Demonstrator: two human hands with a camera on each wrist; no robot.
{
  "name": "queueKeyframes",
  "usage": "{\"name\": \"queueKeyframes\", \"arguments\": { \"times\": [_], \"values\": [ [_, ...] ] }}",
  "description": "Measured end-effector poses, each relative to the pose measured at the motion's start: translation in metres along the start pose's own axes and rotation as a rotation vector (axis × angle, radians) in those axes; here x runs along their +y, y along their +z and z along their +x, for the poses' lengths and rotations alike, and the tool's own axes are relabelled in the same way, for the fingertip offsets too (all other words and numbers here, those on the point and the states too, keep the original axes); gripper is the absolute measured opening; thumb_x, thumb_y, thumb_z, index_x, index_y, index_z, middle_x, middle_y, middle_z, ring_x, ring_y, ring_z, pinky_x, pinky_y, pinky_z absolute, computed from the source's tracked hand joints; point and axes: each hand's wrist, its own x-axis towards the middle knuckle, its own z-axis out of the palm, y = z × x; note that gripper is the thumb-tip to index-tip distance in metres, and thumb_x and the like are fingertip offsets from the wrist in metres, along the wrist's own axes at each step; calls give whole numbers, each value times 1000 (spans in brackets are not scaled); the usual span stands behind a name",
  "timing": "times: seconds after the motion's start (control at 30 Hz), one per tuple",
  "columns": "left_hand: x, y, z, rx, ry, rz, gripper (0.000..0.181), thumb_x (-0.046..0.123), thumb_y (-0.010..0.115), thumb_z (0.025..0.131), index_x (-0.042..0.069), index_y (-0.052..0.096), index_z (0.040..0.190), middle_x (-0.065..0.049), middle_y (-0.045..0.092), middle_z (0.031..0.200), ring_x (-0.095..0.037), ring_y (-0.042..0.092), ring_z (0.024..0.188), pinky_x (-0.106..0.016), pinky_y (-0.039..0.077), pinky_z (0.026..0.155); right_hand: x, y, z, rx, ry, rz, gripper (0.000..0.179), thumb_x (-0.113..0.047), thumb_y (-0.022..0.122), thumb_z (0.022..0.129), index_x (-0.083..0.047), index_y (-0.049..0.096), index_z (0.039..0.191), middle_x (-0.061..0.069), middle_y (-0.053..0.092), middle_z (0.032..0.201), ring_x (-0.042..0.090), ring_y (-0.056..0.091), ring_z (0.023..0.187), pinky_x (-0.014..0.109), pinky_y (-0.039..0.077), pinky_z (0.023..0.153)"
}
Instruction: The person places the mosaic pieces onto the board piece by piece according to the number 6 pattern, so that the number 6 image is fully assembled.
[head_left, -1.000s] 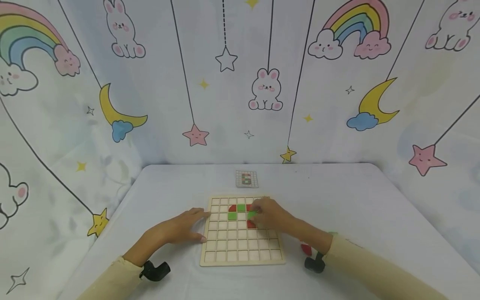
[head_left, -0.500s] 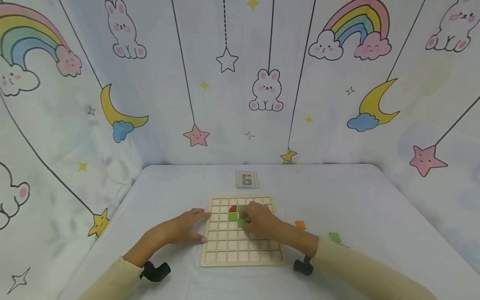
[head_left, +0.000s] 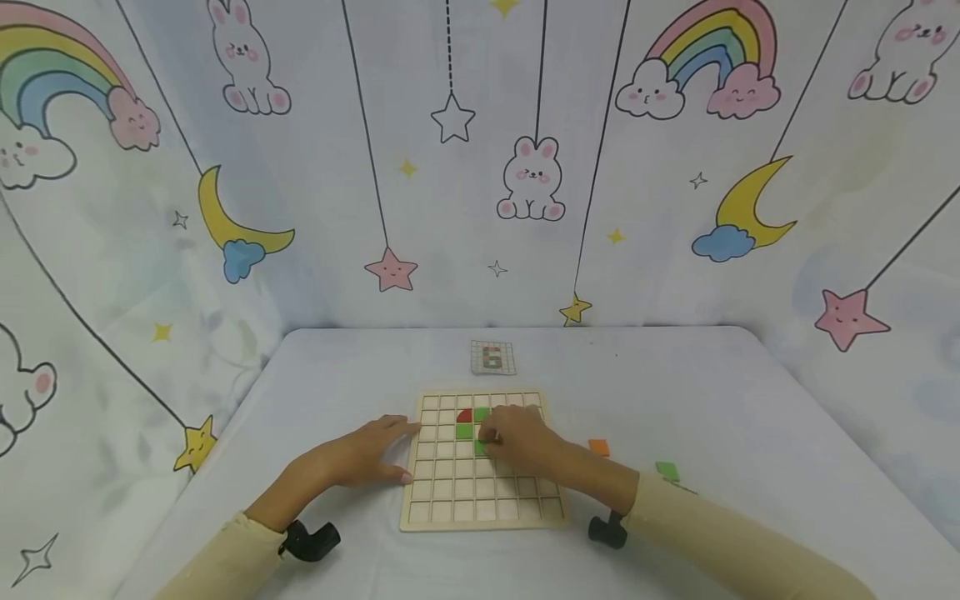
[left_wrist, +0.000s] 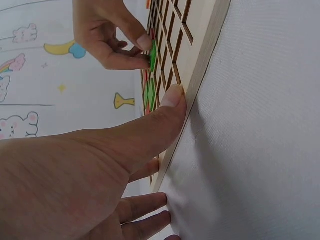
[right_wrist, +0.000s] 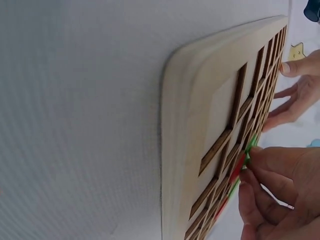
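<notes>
A wooden grid board (head_left: 453, 490) lies on the table with coloured tiles in several squares. Red tile (head_left: 465, 416) and green tiles (head_left: 464, 432) show in its upper middle. My right hand (head_left: 525, 442) is over the board and pinches a green tile (left_wrist: 153, 56) between thumb and fingertips at a square. Its fingers hide part of the tiles beneath. Red (right_wrist: 238, 167) and green pieces lie beside those fingers in the right wrist view. My left hand (head_left: 367, 452) rests along the board's left edge, thumb (left_wrist: 172, 96) on the rim, fingers spread.
Behind the board lies a small pattern card (head_left: 492, 357) with a gridded figure like a 6. To the right, an orange tile (head_left: 598, 447) and a green tile (head_left: 667, 471) lie loose on the white table (head_left: 337, 367). A patterned cloth (head_left: 465, 208) hangs behind.
My right hand has shifted left and slightly nearer on the board, with a green tile now under its fingertips. Loose orange and green tiles have come into sight. The left hand stays put.
</notes>
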Motion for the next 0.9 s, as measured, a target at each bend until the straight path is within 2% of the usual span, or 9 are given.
{"name": "queueKeyframes", "arguments": {
  "times": [0.2, 0.37, 0.47, 0.6, 0.73, 0.9],
  "values": [
    [-1, 1, 2, -2, 1, 1, 83, 43, 81, 93, 9, 44, 160, -23, 39, 164, -44, 36, 153, -62, 36, 122, 1, 0, -3, 3, 3, 3, 10, -11, 81, 93, -16, 79, 101, -4, 75, 97, 16, 69, 96, 48, 48, 93],
    [-2, 1, 2, -4, -3, -3, 82, 42, 80, 94, 9, 44, 160, -23, 38, 165, -44, 35, 154, -61, 35, 123, 3, 1, -6, 10, -27, -6, 13, -11, 82, 92, -16, 79, 103, -5, 75, 101, 15, 66, 96, 45, 46, 91],
    [-2, 1, 2, -4, 1, -13, 82, 42, 81, 94, 9, 44, 160, -23, 38, 165, -44, 35, 154, -61, 35, 123, 7, 1, -8, 18, -36, -11, 11, -12, 81, 94, -17, 79, 103, -5, 75, 102, 14, 65, 96, 43, 50, 90],
    [-1, 0, 1, -3, -1, -18, 83, 42, 81, 93, 9, 45, 159, -23, 39, 164, -44, 36, 154, -61, 35, 123, 17, -5, -13, 8, 33, 92, 13, -14, 77, 97, -15, 77, 110, -2, 72, 110, 16, 66, 102, 39, 57, 88],
    [-1, 0, 0, -3, -1, -19, 82, 41, 81, 93, 9, 45, 159, -24, 39, 164, -44, 36, 153, -61, 34, 123, 29, -18, -22, 37, 120, 215, 21, -16, 77, 98, -12, 74, 118, 1, 71, 116, 18, 64, 105, 38, 57, 88],
    [0, -1, -2, 2, 4, -25, 81, 40, 81, 93, 8, 45, 159, -24, 38, 164, -44, 36, 153, -62, 34, 123, 55, -33, -39, 87, 190, 231, 32, -23, 79, 97, -13, 72, 126, 0, 70, 118, 15, 63, 106, 36, 56, 89]
  ]
}}
